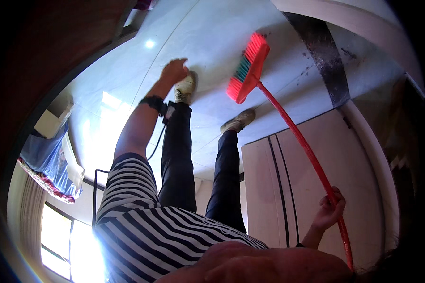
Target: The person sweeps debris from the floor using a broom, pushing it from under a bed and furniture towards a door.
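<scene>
A broom has a red head [253, 67] with red and green bristles and a long red handle [297, 132]. My right hand [331, 207] is closed around the handle at the lower right. The bristles face left, above the pale tiled floor; whether they touch it cannot be told. My left hand [175, 72] is held out over my left shoe [186, 86], empty, with its fingers loosely bent and apart. On that wrist is a black strap [155, 103] with a small device and a cable. Dark bits of dirt [304, 72] lie on the floor right of the broom head.
A dark strip [320, 53] crosses the floor at the upper right. Pale panels with black lines [326, 166], perhaps a door, stand at the right. My right shoe [238, 121] is below the broom head. Blue cloth [49, 152] hangs at the left, above a bright window [56, 237].
</scene>
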Demonstrator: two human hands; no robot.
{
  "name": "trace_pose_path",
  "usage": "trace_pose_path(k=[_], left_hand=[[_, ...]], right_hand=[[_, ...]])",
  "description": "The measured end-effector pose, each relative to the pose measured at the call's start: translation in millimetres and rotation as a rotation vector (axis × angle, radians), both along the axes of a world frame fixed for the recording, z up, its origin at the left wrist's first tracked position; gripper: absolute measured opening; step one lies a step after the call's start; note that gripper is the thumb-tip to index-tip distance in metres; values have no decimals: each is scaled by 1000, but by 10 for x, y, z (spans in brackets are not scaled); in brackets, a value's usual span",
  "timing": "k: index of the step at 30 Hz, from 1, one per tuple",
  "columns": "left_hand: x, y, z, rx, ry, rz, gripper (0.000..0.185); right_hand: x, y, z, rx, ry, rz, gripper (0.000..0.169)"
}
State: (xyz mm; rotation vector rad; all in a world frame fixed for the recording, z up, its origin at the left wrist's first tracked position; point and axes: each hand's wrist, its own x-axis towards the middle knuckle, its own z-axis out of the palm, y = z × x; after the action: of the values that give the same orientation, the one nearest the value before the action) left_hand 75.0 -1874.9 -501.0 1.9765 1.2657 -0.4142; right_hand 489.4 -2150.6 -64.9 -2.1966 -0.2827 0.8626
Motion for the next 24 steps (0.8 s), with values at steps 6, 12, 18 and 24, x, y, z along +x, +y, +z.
trace_pose_path(k=[6, 12, 18, 24], left_hand=[[-82, -684, 1368, -389, 190, -32, 23], [-207, -1326, 3228, -317, -89, 165, 29], [377, -1469, 5323, -283, -338, 33, 47], [742, -1670, 5911, 314, -938, 199, 59]], right_hand=[[-159, 98, 402, 177, -75, 159, 37], [-104, 551, 1501, 363, -114, 544, 34], [-1015, 817, 2276, 415, 75, 693, 26], [-2017, 926, 3010, 373, 130, 718, 26]])
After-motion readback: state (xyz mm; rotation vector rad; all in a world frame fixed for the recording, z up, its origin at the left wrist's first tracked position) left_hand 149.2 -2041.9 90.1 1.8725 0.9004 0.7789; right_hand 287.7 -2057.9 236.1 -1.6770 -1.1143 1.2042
